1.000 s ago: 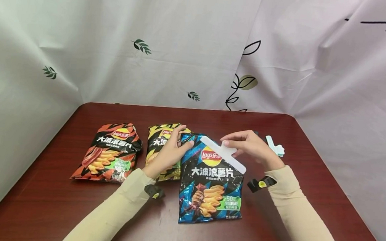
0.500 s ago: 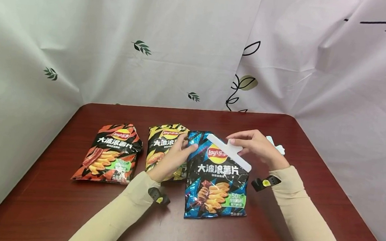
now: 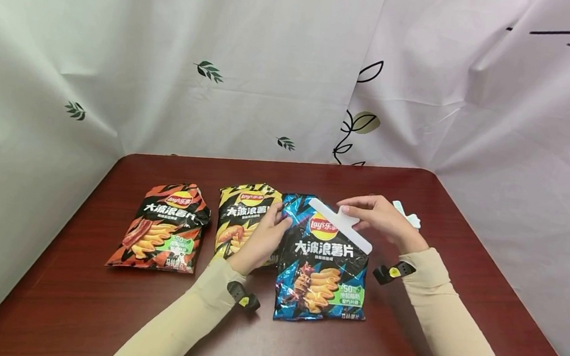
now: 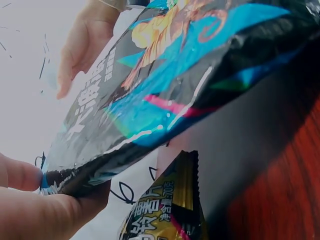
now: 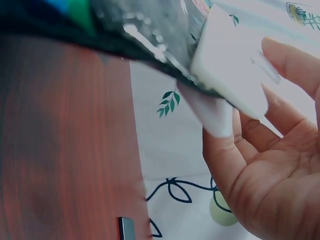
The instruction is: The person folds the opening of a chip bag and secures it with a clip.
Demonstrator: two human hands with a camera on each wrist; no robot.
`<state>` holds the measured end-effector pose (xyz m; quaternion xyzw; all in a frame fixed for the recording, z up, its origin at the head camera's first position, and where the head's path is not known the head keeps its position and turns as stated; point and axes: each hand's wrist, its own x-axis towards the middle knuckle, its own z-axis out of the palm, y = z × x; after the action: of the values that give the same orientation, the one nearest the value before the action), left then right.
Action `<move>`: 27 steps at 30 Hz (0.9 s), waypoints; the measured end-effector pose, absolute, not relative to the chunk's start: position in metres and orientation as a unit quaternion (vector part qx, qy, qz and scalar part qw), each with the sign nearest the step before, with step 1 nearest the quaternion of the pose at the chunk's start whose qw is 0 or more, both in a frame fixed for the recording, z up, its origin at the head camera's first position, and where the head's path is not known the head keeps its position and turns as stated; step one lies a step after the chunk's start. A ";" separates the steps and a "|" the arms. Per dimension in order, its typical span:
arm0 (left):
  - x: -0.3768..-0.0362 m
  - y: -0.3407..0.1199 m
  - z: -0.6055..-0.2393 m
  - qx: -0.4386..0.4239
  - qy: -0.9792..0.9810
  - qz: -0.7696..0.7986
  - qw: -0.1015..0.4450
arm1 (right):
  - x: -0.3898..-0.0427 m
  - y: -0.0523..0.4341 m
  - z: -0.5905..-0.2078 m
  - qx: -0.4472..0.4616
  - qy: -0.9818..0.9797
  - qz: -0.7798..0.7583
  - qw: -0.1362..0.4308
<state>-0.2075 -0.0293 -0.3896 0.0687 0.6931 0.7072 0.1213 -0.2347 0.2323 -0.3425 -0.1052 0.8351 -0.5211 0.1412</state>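
Observation:
A blue and black bag of chips [image 3: 321,283] is held up at the right of centre, its lower end toward me. My left hand [image 3: 262,239] pinches its upper left edge between thumb and fingers, as the left wrist view shows. Across the bag's upper right corner lies a white bag clip [image 3: 342,226] at a slant. My right hand [image 3: 385,221] holds the clip's handle between thumb and fingers. In the right wrist view the clip's two arms [image 5: 227,65] stand on either side of the bag's edge. The other fingers of the left hand are partly hidden behind the bag.
A yellow bag of chips [image 3: 246,211] lies behind my left hand, partly covered by it. Farther left lies an orange bag of chips [image 3: 163,232]. Pale clips [image 3: 406,214] lie beyond my right hand. A white cloth [image 3: 251,101] hangs behind the red-brown table [image 3: 76,295].
The blue bag, the clip and both hands have moved a little to the right, and the bag's lower end is slightly farther off. More of the yellow bag shows.

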 end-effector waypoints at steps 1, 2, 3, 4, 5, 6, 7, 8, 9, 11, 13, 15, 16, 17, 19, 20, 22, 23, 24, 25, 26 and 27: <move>-0.208 -0.029 -0.390 0.067 0.693 0.708 0.120 | -0.234 0.232 -0.343 -0.104 0.836 -0.519 0.143; -0.208 -0.029 -0.391 0.067 0.693 0.708 0.118 | -0.234 0.233 -0.343 -0.102 0.837 -0.517 0.145; -0.208 -0.029 -0.391 0.066 0.691 0.711 0.117 | -0.234 0.233 -0.343 -0.103 0.838 -0.515 0.147; -0.208 -0.028 -0.391 0.065 0.689 0.713 0.117 | -0.234 0.234 -0.344 -0.103 0.839 -0.512 0.150; -0.208 -0.028 -0.391 0.064 0.688 0.713 0.116 | -0.234 0.234 -0.344 -0.103 0.840 -0.510 0.152; -0.207 -0.028 -0.391 0.064 0.686 0.715 0.116 | -0.234 0.235 -0.345 -0.102 0.840 -0.510 0.156; -0.207 -0.027 -0.391 0.064 0.686 0.715 0.114 | -0.233 0.236 -0.346 -0.103 0.841 -0.507 0.158; -0.207 -0.027 -0.391 0.064 0.685 0.717 0.113 | -0.233 0.237 -0.347 -0.104 0.843 -0.503 0.160; -0.207 -0.027 -0.391 0.066 0.683 0.718 0.113 | -0.232 0.238 -0.348 -0.105 0.845 -0.499 0.162; -0.206 -0.026 -0.391 0.067 0.677 0.724 0.116 | -0.231 0.241 -0.350 -0.106 0.847 -0.494 0.166; -0.206 -0.026 -0.392 0.068 0.672 0.728 0.117 | -0.230 0.244 -0.353 -0.106 0.844 -0.495 0.174; -0.206 -0.026 -0.393 0.068 0.668 0.731 0.120 | -0.228 0.247 -0.354 -0.105 0.838 -0.503 0.185; -0.206 -0.026 -0.393 0.066 0.669 0.730 0.120 | -0.227 0.248 -0.355 -0.108 0.833 -0.508 0.191; -0.206 -0.027 -0.393 0.065 0.673 0.728 0.119 | -0.226 0.249 -0.355 -0.110 0.829 -0.512 0.198; -0.206 -0.027 -0.394 0.061 0.679 0.722 0.120 | -0.224 0.250 -0.356 -0.110 0.821 -0.519 0.210; -0.206 -0.028 -0.393 0.058 0.683 0.718 0.121 | -0.223 0.251 -0.356 -0.115 0.822 -0.516 0.212; -0.206 -0.028 -0.393 0.056 0.691 0.710 0.121 | -0.221 0.253 -0.356 -0.125 0.825 -0.507 0.215; -0.205 -0.028 -0.393 0.056 0.692 0.709 0.123 | -0.220 0.253 -0.357 -0.128 0.828 -0.502 0.215; -0.205 -0.028 -0.393 0.057 0.693 0.708 0.125 | -0.219 0.254 -0.357 -0.131 0.832 -0.495 0.214; -0.205 -0.028 -0.393 0.060 0.695 0.706 0.125 | -0.218 0.255 -0.357 -0.136 0.834 -0.491 0.212; -0.205 -0.027 -0.393 0.062 0.695 0.706 0.125 | -0.218 0.256 -0.357 -0.140 0.836 -0.487 0.210; -0.205 -0.027 -0.394 0.063 0.695 0.705 0.126 | -0.217 0.256 -0.357 -0.140 0.837 -0.486 0.209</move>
<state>-0.2046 -0.0272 -0.3936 0.0632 0.6950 0.7051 0.1258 -0.2173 0.2565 -0.3574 -0.1402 0.8366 -0.4864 0.2094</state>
